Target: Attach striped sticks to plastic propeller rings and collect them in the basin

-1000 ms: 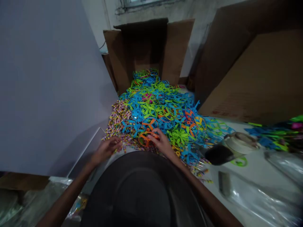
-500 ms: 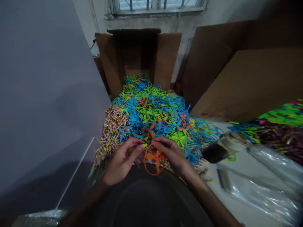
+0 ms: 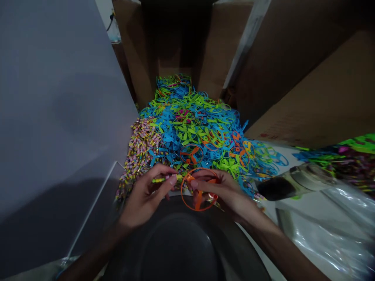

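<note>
My left hand (image 3: 149, 195) pinches a small pink-and-yellow stick (image 3: 159, 180) between thumb and fingers, its yellow end pointing right. In my right hand (image 3: 225, 191) is an orange ringed propeller (image 3: 198, 201), gripped near its rim and blades. The stick's yellow end lies close to the propeller's left rim; whether they touch I cannot tell. Both hands are above the front of a heap of blue and green ringed propellers (image 3: 190, 132). A pile of similar pink-and-yellow sticks (image 3: 143, 144) lies to the left of that heap.
An open cardboard box (image 3: 211, 50) stands behind the heap, with another box (image 3: 319, 101) at the right. A grey panel (image 3: 64, 97) rises on the left. A dark-and-clear container (image 3: 281, 187) and clear plastic bags (image 3: 322, 234) lie at the right. A dark rounded surface (image 3: 178, 246) is below my hands.
My view has tipped downward, so the window is out of sight. The orange propeller has turned and shifted slightly right with my right hand. More of the stick shows in my left hand.
</note>
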A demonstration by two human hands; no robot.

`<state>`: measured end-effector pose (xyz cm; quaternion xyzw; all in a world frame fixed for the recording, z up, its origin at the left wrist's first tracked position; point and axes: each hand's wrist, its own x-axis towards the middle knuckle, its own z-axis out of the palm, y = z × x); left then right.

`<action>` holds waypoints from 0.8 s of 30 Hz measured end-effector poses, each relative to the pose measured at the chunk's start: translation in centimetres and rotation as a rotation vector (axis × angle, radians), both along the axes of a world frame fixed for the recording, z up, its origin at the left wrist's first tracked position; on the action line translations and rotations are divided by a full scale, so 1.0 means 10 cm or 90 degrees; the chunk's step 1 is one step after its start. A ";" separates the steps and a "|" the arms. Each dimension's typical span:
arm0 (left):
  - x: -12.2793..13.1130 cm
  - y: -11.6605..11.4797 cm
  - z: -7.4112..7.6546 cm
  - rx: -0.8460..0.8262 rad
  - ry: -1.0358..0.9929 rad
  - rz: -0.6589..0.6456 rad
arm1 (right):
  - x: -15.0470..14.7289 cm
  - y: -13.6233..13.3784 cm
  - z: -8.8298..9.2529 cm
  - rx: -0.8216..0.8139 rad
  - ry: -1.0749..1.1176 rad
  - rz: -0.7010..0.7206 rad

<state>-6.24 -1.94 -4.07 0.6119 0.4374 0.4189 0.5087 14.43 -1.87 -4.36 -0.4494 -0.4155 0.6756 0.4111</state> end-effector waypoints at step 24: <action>-0.12 -0.37 0.13 0.235 0.217 -0.029 | -0.07 -0.30 0.09 0.228 -0.194 -0.030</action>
